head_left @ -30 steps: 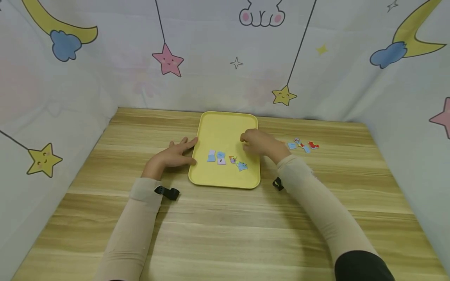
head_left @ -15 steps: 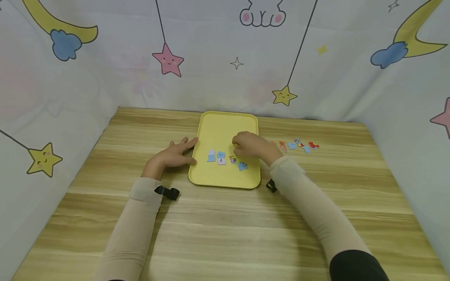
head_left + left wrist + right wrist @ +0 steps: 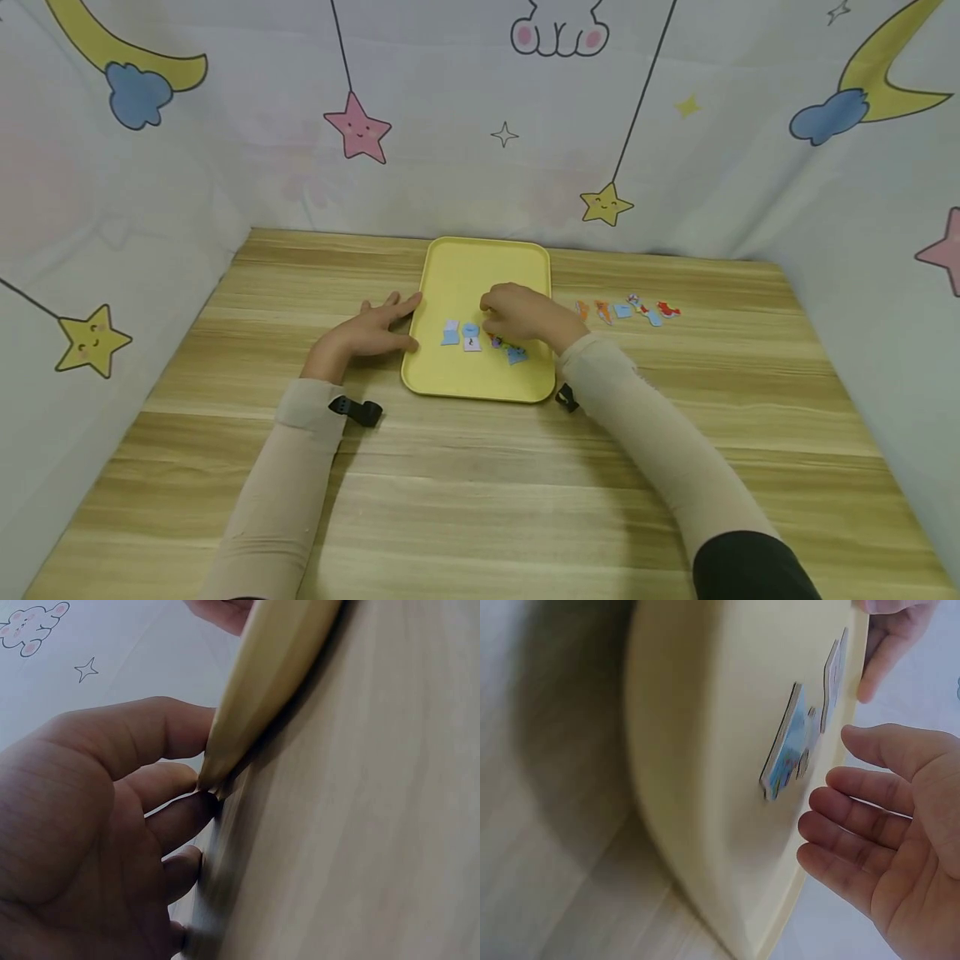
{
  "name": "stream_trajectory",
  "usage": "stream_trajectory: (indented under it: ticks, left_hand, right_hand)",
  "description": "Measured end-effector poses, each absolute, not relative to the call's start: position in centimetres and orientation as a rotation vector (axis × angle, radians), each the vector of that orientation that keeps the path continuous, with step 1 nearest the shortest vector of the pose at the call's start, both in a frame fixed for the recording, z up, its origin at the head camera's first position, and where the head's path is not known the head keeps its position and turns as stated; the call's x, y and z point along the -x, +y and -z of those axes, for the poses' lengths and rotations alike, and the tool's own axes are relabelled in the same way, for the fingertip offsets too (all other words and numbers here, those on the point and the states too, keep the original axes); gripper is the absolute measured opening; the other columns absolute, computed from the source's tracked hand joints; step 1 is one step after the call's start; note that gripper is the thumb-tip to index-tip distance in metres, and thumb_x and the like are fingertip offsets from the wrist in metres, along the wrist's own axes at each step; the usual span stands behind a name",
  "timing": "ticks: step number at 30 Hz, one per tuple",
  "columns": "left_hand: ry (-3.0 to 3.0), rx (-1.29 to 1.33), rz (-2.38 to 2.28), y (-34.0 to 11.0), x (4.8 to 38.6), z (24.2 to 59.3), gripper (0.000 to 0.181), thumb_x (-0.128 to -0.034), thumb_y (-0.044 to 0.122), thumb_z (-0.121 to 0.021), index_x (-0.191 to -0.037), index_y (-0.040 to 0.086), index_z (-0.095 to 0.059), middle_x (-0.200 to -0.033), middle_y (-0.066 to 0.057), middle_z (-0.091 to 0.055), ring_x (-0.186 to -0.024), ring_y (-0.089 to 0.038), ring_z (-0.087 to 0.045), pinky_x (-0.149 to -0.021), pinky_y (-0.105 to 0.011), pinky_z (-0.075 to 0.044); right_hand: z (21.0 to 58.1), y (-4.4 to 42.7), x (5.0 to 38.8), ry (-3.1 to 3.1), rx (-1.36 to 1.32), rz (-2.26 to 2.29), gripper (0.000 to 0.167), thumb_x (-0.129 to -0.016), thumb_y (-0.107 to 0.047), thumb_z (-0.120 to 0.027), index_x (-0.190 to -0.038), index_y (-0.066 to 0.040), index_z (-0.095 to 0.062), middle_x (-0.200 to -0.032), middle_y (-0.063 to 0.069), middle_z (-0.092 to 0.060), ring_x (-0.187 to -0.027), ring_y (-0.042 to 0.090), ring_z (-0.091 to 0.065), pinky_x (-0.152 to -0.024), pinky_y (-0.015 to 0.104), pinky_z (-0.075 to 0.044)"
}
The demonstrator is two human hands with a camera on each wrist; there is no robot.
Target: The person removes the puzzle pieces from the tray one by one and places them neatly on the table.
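Observation:
A yellow tray point(image 3: 480, 383) lies on the wooden table. My left hand point(image 3: 366, 332) rests against its left rim, fingers spread; in the left wrist view, the fingertips point(image 3: 191, 735) touch the tray's edge. Over the tray's right half hovers my right hand point(image 3: 531, 315), fingers slightly bent. The right wrist view shows its thumb and fingers apart with nothing between them. Just below it in the head view sit a blue cardboard puzzle piece point(image 3: 517, 356) and a colourful one point(image 3: 497, 342), partly covered by the hand. Further left on the tray are several pale blue and lilac pieces point(image 3: 471, 337).
Right of the tray, several small pieces lie in a loose row on the table: orange point(image 3: 603, 312), blue point(image 3: 622, 310) and red point(image 3: 668, 309). A white curtain point(image 3: 450, 183) printed with stars and moons surrounds the table at the back and sides.
My right hand has moved left over the tray, partly covering the colourful piece. Orange pieces on the table have come into view behind it. The left hand stays at the rim.

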State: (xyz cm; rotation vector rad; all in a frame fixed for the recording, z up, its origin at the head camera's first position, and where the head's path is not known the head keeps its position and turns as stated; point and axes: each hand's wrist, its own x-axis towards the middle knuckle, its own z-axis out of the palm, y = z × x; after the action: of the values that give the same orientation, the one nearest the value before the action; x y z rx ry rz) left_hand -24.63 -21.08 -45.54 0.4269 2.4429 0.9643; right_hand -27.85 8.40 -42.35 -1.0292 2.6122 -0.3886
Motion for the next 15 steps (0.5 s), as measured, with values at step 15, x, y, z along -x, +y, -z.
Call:
stream_trajectory:
  ticks: [15]
  left_hand:
    - [2.448,-0.435,-0.954,-21.4,24.8,45.8,0.091,-0.098,0.031,-0.071,-0.17,0.018,-0.018,-0.175,-0.021,-0.004,-0.156,-0.05,0.02,-0.122,-0.066,0.017]
  right_hand:
    - [42.1,5.0,27.4,2.545,1.054,0.36,0.021,-0.104,-0.018,-0.064,-0.086,-0.007,-0.063,-0.088,0.004,-0.055,-0.076,0.017,-0.05,-0.069,0.029,-0.043]
